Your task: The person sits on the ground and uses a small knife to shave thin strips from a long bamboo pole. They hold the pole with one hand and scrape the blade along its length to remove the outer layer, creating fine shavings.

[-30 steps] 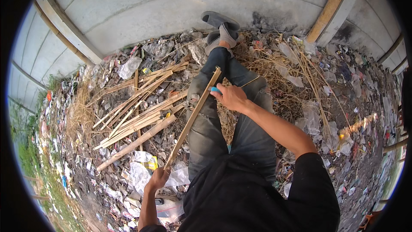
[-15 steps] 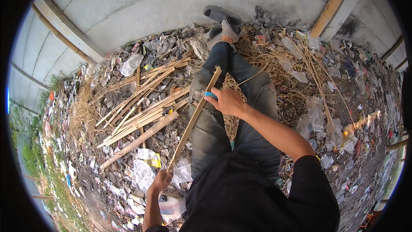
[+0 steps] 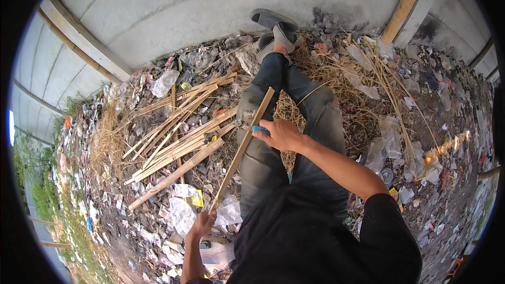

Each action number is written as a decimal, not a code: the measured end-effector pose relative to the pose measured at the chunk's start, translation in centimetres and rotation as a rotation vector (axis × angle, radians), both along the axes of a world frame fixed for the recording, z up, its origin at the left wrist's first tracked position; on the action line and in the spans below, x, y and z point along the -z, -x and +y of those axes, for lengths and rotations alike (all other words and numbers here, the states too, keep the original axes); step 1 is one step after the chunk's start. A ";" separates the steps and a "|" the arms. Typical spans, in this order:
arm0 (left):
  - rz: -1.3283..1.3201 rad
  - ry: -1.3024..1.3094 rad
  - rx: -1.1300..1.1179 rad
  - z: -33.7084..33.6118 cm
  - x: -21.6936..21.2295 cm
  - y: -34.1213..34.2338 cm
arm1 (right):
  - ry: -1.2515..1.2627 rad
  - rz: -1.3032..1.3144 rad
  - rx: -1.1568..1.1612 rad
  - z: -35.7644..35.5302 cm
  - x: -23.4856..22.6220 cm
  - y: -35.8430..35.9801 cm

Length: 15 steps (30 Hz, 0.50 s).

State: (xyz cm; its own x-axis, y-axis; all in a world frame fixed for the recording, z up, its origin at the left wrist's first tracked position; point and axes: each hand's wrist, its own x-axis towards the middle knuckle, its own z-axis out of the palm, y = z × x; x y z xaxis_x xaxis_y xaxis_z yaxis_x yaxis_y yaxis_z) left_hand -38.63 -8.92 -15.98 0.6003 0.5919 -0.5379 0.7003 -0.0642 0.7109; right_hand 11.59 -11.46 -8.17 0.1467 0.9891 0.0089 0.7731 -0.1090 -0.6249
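One bamboo slat (image 3: 240, 156) runs slantwise across my left side, its far end above the jeans (image 3: 261, 165) near the knee and its near end down by my left hip. My left hand (image 3: 201, 224) is closed around that near end, fingers wrapped about it. My right hand (image 3: 281, 134) grips a blue-handled tool (image 3: 260, 129) above the thigh, with the handle against the slat's right edge, nearer the far end than the near one; I cannot tell the exact shape of its working end.

My legs stretch out ahead, crossed near the ankles, and the grey slippers (image 3: 273, 19) on my feet are close to the concrete wall (image 3: 210, 16). To the left of my legs, a loose pile of bamboo strips (image 3: 184, 139) lies on littered ground, some strips crossing others. A thicker bamboo pole (image 3: 176, 174) rests along the pile's near side. Between it and my left hand are crumpled clear plastic (image 3: 181, 218) and a yellow packet (image 3: 198, 198). Dry straw (image 3: 363, 106) spreads to the right of my legs, with long stalks among it. My black shirt (image 3: 315, 236) fills the lower middle.
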 end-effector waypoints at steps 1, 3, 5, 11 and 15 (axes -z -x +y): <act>0.014 -0.031 0.023 -0.1 -1.6 -0.9 | -0.028 -0.009 -0.015 0.3 0.9 0.3; 0.026 -0.040 -0.005 -0.9 -2.1 0.1 | -0.070 -0.048 0.129 2.7 1.0 -1.6; 0.082 -0.071 0.042 -0.8 -3.4 -0.6 | -0.151 0.003 0.492 4.9 3.0 -7.6; -0.006 -0.096 0.031 -0.9 -0.2 1.3 | -0.045 0.219 0.580 3.0 0.8 -9.0; 0.056 -0.092 0.060 -0.4 -1.1 0.0 | -0.077 0.122 0.466 1.6 0.6 -5.5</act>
State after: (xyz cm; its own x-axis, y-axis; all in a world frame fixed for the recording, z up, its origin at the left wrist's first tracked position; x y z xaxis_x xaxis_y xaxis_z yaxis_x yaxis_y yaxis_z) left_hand -38.59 -9.32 -14.85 0.6069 0.6040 -0.5165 0.7314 -0.1703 0.6604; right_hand 17.08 -9.89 -8.78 0.5784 0.8150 0.0342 0.5732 -0.3762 -0.7280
